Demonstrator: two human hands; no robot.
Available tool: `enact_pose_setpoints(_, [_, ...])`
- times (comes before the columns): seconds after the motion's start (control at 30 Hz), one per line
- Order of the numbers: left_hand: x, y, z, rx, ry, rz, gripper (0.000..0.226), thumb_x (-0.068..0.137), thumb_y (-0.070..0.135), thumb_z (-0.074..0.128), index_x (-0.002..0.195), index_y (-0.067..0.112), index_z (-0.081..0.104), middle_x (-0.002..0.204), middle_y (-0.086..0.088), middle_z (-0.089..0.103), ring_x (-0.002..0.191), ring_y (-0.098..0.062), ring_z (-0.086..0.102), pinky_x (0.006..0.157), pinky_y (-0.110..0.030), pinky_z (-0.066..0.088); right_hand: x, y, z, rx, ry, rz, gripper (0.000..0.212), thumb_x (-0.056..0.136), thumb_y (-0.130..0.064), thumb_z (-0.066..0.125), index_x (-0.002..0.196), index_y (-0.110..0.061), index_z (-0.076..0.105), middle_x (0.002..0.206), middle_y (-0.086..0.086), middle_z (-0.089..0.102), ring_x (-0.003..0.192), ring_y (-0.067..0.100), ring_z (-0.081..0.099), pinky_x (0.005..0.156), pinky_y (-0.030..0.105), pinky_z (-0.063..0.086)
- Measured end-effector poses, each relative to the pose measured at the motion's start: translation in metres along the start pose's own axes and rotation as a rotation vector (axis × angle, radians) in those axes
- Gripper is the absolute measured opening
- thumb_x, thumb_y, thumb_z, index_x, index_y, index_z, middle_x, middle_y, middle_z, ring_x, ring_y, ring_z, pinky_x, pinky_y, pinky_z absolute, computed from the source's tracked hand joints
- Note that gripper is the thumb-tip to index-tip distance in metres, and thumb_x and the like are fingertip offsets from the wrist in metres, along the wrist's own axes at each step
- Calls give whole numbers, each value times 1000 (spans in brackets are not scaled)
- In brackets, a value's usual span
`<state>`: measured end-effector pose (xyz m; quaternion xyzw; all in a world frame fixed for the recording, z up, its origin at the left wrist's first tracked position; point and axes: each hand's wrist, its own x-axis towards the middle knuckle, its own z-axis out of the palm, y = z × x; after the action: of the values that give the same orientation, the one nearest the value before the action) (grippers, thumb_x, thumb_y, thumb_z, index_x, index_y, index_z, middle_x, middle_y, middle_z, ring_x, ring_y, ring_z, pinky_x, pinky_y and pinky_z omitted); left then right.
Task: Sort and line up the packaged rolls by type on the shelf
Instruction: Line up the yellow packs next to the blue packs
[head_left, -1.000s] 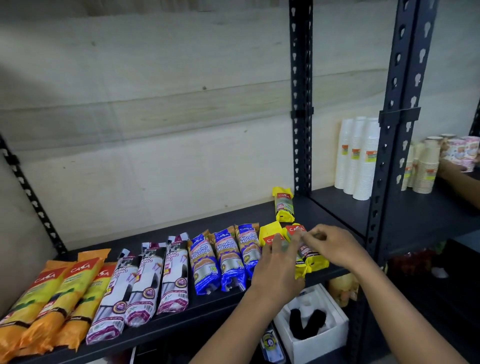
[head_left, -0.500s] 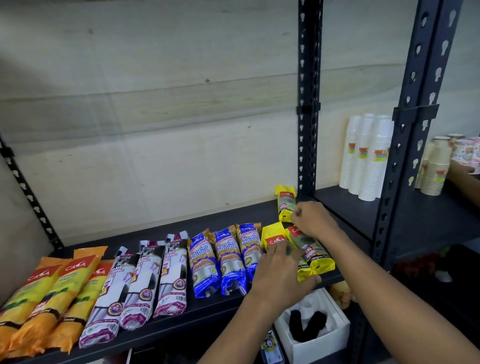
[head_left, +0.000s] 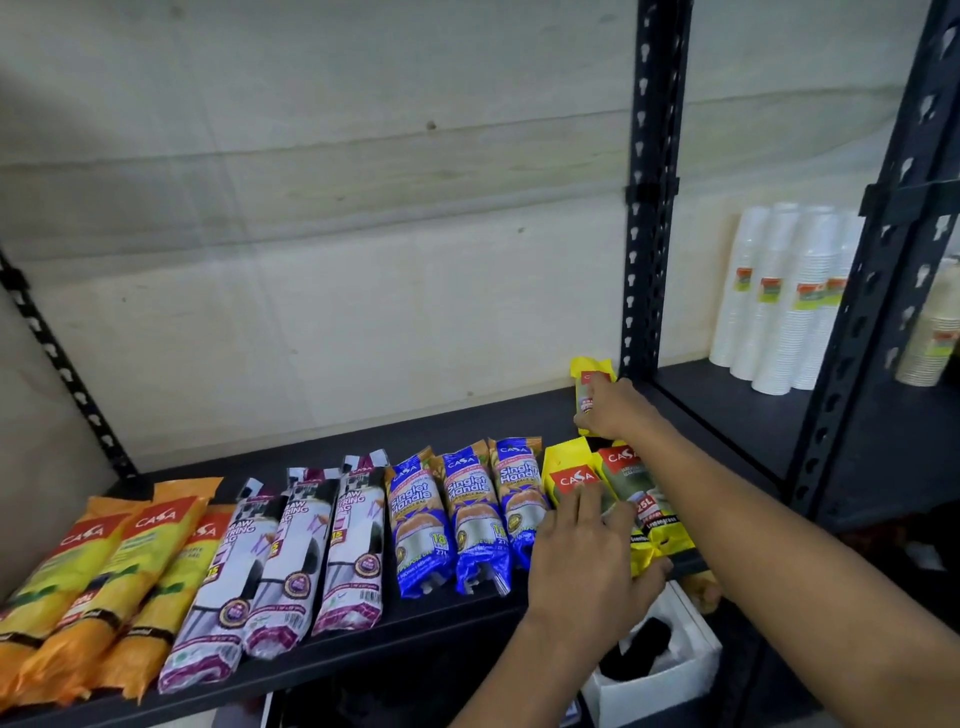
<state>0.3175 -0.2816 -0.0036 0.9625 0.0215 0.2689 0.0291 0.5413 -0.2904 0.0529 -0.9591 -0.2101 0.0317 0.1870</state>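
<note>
Packaged rolls lie in a row on the dark shelf (head_left: 467, 421): three orange packs (head_left: 98, 582) at the left, three white-and-maroon drawstring packs (head_left: 296, 561), three blue Singlet Handle packs (head_left: 462, 514), then two yellow packs (head_left: 639, 493) at the right. A third yellow pack (head_left: 586, 370) lies further back by the upright post. My right hand (head_left: 618, 410) closes around that far yellow pack. My left hand (head_left: 587, 566) rests flat on the two front yellow packs, fingers spread.
A black perforated post (head_left: 652, 182) stands just right of the far pack. Stacks of white cups (head_left: 779, 306) fill the neighbouring shelf. A white box (head_left: 670, 670) with something black in it sits on the level below.
My right hand left the front yellow packs, reached back toward the post and took hold of the far yellow pack. My left hand stayed on the front yellow packs.
</note>
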Motion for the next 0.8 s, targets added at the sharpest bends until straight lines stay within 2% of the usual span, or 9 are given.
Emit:
enact_pose_setpoints(0.07, [-1, 0, 1, 7, 6, 3, 57, 86, 63, 47, 126, 22, 54, 124, -6, 52, 117, -26, 50, 90, -45, 51, 0, 1, -1, 29, 15, 0, 58, 90, -35, 66, 139, -16, 39, 133, 20, 44, 112, 40, 54, 77, 38, 44])
enact_pose_setpoints(0.2, [0, -2, 1, 15, 0, 0, 57, 86, 65, 46, 125, 24, 55, 123, -5, 54, 116, -26, 51, 89, -45, 52, -8, 11, -9, 130, 85, -33, 45, 89, -29, 65, 129, -15, 51, 126, 17, 51, 105, 37, 58, 83, 41, 51])
enact_pose_setpoints(0.33, [-1, -2, 2, 18, 8, 7, 58, 86, 66, 45, 125, 25, 55, 124, -5, 54, 116, -25, 52, 89, -44, 52, -33, 25, -35, 198, 202, -101, 33, 89, -26, 68, 118, -15, 57, 120, 15, 58, 100, 33, 59, 78, 38, 50])
enact_pose_setpoints(0.43, [1, -5, 0, 8, -15, 13, 59, 84, 66, 47, 126, 25, 55, 126, -4, 54, 117, -25, 52, 90, -43, 51, -65, 42, -54, 205, 265, -139, 32, 89, -23, 69, 118, -16, 60, 116, 11, 62, 98, 28, 60, 77, 37, 50])
enact_pose_setpoints(0.57, [3, -5, -6, 13, -108, 22, 64, 84, 64, 55, 135, 26, 49, 135, -4, 48, 126, -26, 45, 96, -44, 48, -115, 72, -61, 171, 254, -115, 33, 89, -24, 70, 121, -18, 60, 117, 8, 62, 101, 25, 60, 76, 32, 45])
enact_pose_setpoints(0.8, [5, -6, -11, 23, -203, 28, 68, 84, 56, 63, 139, 24, 40, 142, -5, 39, 132, -27, 37, 99, -44, 46, -178, 113, -39, 124, 204, -86, 29, 93, -27, 67, 120, -24, 58, 117, 1, 55, 109, 21, 54, 84, 33, 43])
